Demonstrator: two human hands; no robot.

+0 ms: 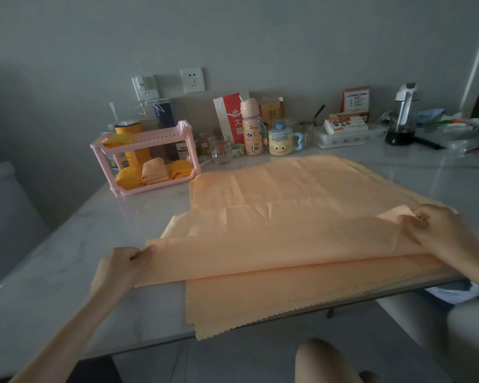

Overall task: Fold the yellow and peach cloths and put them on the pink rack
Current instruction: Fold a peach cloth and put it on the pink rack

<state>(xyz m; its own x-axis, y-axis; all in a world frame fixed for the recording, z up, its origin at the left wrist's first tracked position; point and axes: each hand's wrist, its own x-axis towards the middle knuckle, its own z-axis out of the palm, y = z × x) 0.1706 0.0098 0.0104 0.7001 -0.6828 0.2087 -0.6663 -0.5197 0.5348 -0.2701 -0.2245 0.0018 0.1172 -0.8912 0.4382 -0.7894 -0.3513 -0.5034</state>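
A large peach cloth (288, 217) lies spread over the grey table, its scalloped near edge hanging past the table's front. My left hand (122, 265) pinches the cloth's left edge, and my right hand (432, 230) pinches its right corner; between them a raised fold runs across the cloth. The pink rack (188, 134) stands at the back left. Its lower shelf holds folded yellow cloths (127, 175) and one folded peach cloth (154, 171). Another yellow cloth (119, 139) sits on the upper shelf.
Along the wall stand a glass (220, 149), a pink bottle (252, 128), a cartoon mug (281, 140), boxes and a dark kettle (401, 120). A grey chair (6, 217) is at the left. My knee (324, 360) shows below the table edge.
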